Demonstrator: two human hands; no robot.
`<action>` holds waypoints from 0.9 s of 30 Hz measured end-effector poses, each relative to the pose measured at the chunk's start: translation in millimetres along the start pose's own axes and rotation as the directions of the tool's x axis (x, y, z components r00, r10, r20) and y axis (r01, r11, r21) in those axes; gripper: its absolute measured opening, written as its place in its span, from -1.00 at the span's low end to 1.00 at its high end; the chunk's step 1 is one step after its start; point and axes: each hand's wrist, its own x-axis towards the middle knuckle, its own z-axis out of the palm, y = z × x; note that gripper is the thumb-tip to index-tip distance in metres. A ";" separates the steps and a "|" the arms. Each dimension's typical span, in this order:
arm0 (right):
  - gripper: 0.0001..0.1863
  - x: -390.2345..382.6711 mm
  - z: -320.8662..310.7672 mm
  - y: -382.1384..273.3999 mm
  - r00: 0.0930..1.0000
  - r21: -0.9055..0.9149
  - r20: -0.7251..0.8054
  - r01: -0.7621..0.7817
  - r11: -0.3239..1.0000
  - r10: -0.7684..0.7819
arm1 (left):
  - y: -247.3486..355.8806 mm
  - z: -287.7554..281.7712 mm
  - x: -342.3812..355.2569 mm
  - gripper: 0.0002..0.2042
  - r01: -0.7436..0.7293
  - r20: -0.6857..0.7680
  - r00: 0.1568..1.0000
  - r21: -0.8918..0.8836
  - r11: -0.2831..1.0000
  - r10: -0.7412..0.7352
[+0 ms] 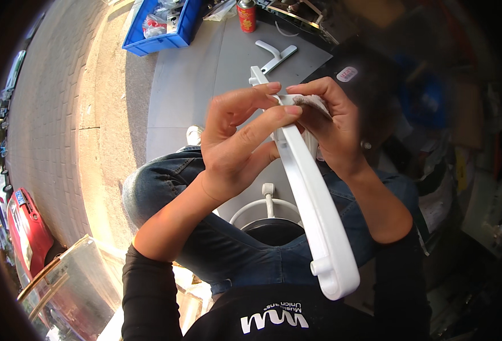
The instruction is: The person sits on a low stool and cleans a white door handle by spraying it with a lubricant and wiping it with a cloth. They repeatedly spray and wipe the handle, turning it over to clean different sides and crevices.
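Note:
A long white door handle plate slants from above my hands down toward my lap, its rounded, hollow-backed end with a short peg nearest to me. My left hand is closed round its upper part, thumb and fingers pinching it. Beside it, my right hand is closed on a greyish-white cloth, which lies against a short white part sticking out from the plate between my hands. My fingers partly hide that spot. A second white door handle, with a bent lever, lies on the grey surface just beyond.
A blue crate with plastic bags stands at the far left, near a red spray can. Dark clutter fills the right side. Between my knees is a stool with a white tubular frame. A red car stands at the left.

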 end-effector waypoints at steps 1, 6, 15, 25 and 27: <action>-0.71 -1.0 1.6 1.0 1.000 -0.018 -0.013 0.000 1.000 0.000 | 0.5 0.4 -1.1 -0.55 0.027 0.005 1.000 -0.020 0.999 -0.027; -0.58 -8.9 3.2 10.8 0.996 0.177 0.032 -0.088 0.980 0.084 | 2.4 -5.1 -5.6 -0.53 0.291 0.029 0.957 -0.100 0.952 -0.289; -0.57 -7.9 -2.3 5.4 0.984 0.138 0.032 -0.178 0.974 0.175 | -10.3 -1.7 -5.8 -0.56 0.247 0.032 0.969 -0.158 0.956 -0.245; -0.69 -1.0 1.6 -1.2 0.965 0.217 -0.119 -0.206 0.954 0.235 | 1.2 -2.3 0.6 -0.53 0.211 0.063 0.975 0.066 0.975 -0.215; -0.65 0.1 0.8 -3.4 0.982 0.139 -0.123 -0.128 0.982 0.145 | -12.0 -6.0 -0.8 -0.58 0.460 0.060 0.869 -0.460 0.760 -0.490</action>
